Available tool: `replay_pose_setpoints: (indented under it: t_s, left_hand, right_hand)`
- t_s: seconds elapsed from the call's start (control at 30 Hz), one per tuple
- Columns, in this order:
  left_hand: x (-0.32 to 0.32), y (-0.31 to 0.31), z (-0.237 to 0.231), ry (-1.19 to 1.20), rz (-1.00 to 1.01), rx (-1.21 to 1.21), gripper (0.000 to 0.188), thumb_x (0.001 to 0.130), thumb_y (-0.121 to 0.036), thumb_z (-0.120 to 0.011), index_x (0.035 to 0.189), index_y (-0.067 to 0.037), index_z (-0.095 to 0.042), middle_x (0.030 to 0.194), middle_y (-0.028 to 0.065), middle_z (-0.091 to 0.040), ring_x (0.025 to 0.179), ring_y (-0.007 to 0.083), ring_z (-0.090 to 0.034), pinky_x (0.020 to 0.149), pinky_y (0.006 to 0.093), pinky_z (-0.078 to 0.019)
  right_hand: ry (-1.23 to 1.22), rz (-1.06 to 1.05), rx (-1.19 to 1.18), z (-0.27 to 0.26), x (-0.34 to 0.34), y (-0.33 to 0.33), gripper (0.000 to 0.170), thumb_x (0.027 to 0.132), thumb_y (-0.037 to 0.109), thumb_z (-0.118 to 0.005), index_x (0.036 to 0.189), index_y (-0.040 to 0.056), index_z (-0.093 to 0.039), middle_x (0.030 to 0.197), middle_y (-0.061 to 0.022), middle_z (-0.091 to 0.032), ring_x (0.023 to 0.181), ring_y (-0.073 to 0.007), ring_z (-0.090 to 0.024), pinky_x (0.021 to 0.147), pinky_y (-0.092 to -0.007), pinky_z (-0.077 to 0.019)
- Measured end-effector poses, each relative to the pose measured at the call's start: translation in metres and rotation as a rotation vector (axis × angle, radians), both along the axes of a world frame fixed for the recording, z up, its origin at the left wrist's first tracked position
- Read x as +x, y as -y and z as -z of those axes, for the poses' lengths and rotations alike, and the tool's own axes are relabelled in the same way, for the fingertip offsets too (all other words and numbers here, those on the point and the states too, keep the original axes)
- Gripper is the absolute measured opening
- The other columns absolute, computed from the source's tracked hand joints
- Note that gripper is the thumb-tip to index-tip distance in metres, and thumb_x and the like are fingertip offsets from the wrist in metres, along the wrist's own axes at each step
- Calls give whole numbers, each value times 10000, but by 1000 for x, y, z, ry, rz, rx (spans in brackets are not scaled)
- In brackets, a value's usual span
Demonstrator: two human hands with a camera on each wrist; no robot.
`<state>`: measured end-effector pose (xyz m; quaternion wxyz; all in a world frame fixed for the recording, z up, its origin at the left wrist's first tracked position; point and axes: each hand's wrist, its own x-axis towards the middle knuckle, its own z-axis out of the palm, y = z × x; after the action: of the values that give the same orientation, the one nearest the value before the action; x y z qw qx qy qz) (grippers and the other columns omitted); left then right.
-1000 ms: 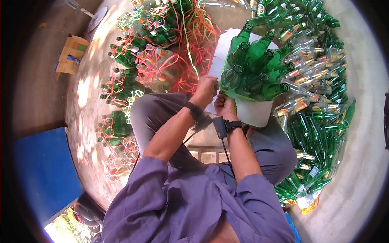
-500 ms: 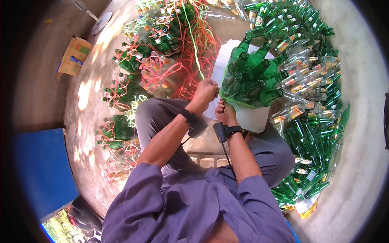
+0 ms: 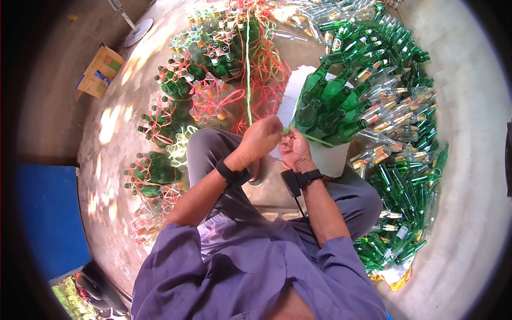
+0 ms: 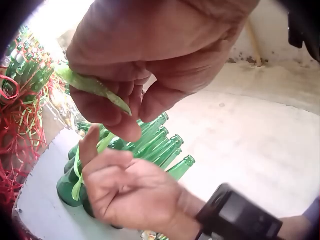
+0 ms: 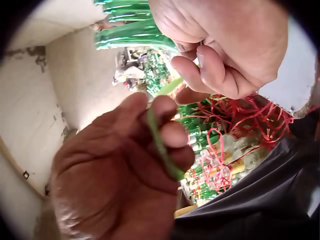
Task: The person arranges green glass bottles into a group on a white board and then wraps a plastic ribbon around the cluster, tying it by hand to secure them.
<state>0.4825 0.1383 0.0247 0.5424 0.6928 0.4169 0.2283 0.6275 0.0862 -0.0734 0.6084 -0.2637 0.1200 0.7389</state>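
Note:
A bundle of upright green glass bottles [image 3: 335,109] stands on a white board [image 3: 290,88]. Light green plastic strap [image 3: 320,141] runs round the bundle low down. My left hand [image 3: 260,140] grips green strap [image 4: 92,86], whose loose tip hangs past the fingers in the left wrist view. Close beside it, at the bundle's near corner, my right hand [image 3: 296,152] has curled fingers and pinches the strap there. Between the two hands a short length of strap [image 5: 170,86] shows in the right wrist view. A longer strap [image 3: 248,69] stretches away beyond my left hand.
Many loose green and clear bottles [image 3: 410,128] lie piled on the right. Bottle bundles tied with red strap [image 3: 210,101] stand on the left, near a tangle of red strap [image 3: 266,90]. A cardboard box [image 3: 101,72] and a blue panel [image 3: 50,218] are farther left.
My left hand has come nearer my body and turned over toward the right hand, so the two now nearly meet. The long green strap has swung to hang straighter. The head view has shifted slightly.

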Motion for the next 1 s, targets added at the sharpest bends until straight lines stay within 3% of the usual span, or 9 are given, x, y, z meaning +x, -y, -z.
replay_pose_setpoints:
  t_s: [0.03, 0.27, 0.47, 0.67, 0.7, 0.77, 0.83, 0.9, 1.0]
  left_hand:
    - [-2, 4, 4, -122, 28, 175, 125, 856, -88, -620, 921, 6, -569, 718, 25, -570, 631, 105, -563, 581, 288, -472]
    - [-19, 21, 2, -302, 161, 363, 165, 792, -94, -613, 939, -24, -590, 738, 203, -642, 773, 412, -651, 661, 482, -502]
    - [-49, -1, -57, -537, 436, 619, 173, 765, -101, -645, 920, -44, -594, 762, 185, -662, 782, 401, -661, 668, 499, -514]
    - [-89, -51, -92, -524, 263, 1103, 26, 782, -55, -622, 808, -52, -627, 752, 152, -652, 730, 365, -654, 635, 469, -516]
    - [-90, -49, -95, -526, 261, 1110, 26, 782, -55, -622, 808, -52, -627, 752, 152, -652, 730, 365, -654, 635, 469, -516]
    - [-93, -30, -97, -440, 144, 729, 28, 790, -31, -617, 766, -45, -621, 737, 134, -630, 703, 334, -646, 613, 421, -518]
    - [-89, 3, -101, -227, 269, 742, 35, 812, -19, -622, 793, -41, -641, 739, 104, -637, 677, 276, -647, 607, 355, -515]
    - [-82, 37, -100, -157, 354, 276, 49, 844, -25, -636, 831, -48, -677, 747, 73, -663, 663, 220, -650, 614, 321, -509]
    - [-75, 77, -99, -92, 494, 351, 75, 885, -108, -660, 868, -35, -664, 669, 150, -609, 601, 319, -614, 570, 372, -480]
  right_hand:
    - [16, 14, 17, -7, -2, -2, 194, 1017, 243, -527, 1004, 51, -548, 782, -5, -591, 546, -47, -474, 421, -177, -341]
    - [100, -119, -33, -22, 5, 6, 115, 946, 58, -571, 1044, 6, -541, 719, 24, -525, 512, -23, -429, 420, -174, -338]
    - [111, -50, -54, -17, 8, 10, 140, 887, -20, -553, 1024, -2, -535, 739, 23, -527, 488, -44, -402, 430, -200, -335]
    - [67, 8, -79, -6, 19, 11, 130, 866, -31, -555, 987, 15, -541, 768, 18, -544, 494, -53, -405, 453, -201, -344]
    - [66, 7, -72, -4, 19, 11, 130, 866, -31, -555, 987, 15, -541, 768, 18, -544, 494, -53, -405, 453, -201, -344]
    - [85, -25, -53, -1, 19, 11, 145, 877, -27, -570, 1016, 6, -549, 791, 8, -561, 508, -49, -414, 461, -198, -350]
    - [74, -50, -27, -8, 16, 11, 155, 886, -18, -579, 1037, 1, -548, 801, 2, -566, 518, -44, -420, 462, -196, -355]
    - [65, -73, -7, -20, 12, 12, 167, 896, -8, -588, 1058, -4, -548, 810, -4, -571, 527, -39, -426, 464, -194, -361]
    - [92, -108, -32, -47, 9, 12, 145, 918, 24, -598, 1052, -9, -554, 820, -14, -578, 544, -26, -432, 465, -172, -358]
